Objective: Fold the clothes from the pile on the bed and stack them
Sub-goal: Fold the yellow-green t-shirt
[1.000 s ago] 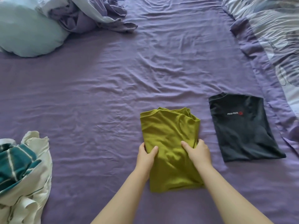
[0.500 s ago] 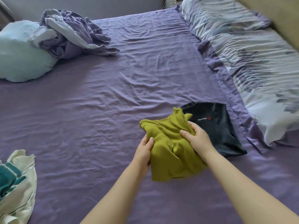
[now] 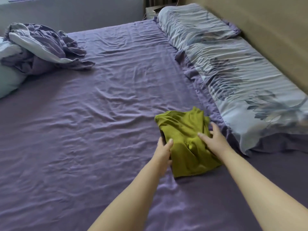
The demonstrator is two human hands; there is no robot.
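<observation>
Because the green shirt (image 3: 185, 140) is already folded, we have it lying near the right edge of the bed (image 3: 103, 114), just beside the long floral pillow (image 3: 233, 75), where a stack can grow without crowding the open middle of the sheet. A sliver of dark cloth (image 3: 162, 136) shows under its left side, so we judge it sits on top of another folded piece, which is why it looks raised and a little rumpled at the far end.

Our left hand (image 3: 163, 150) pinches the shirt's left edge, thumb on top and fingers tucked under, likely to square that edge with what lies below. Our right hand (image 3: 215, 139) lies on the shirt's right part with the fingers spread and nearly straight, pressing the folds flat, not gripping them; that keeps the bundle from springing open.

At the far left corner of the bed a crumpled purple blanket (image 3: 45, 47) lies over a pale blue pillow (image 3: 8, 80), well apart from the shirt. The pile of unfolded clothes is out of view, so we cannot tell how much is left. The far end of the shirt may need smoothing before the next piece goes on.
</observation>
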